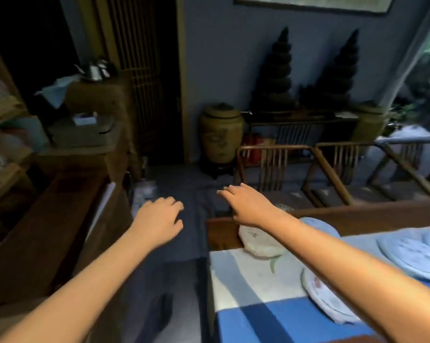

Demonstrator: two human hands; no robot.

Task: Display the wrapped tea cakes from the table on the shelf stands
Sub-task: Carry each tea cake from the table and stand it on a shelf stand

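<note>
Dark wooden cabinet (48,219) runs along the far left, carrying cardboard boxes (85,129) and a metal kettle (95,70) on the stack behind it. Just right of that cabinet, the left hand (157,219) hangs in the air over the grey floor (181,184), palm down, fingers loosely curled and holding nothing. Beyond both hands, against the blue wall, stands a yellow ceramic jar (221,134). The right hand (248,206) is extended, palm down, fingers nearly straight and spread, also holding nothing. Directly under the right wrist lies a white wrapped tea cake (258,241) at the near corner of the table (224,233), resting partly on a blue and white cloth (246,280). Further wrapped cakes lie beneath and right of the right forearm: one (323,298) near the cloth's front, others (412,253) at the right edge. Wooden chairs (333,169) stand behind the table.
</note>
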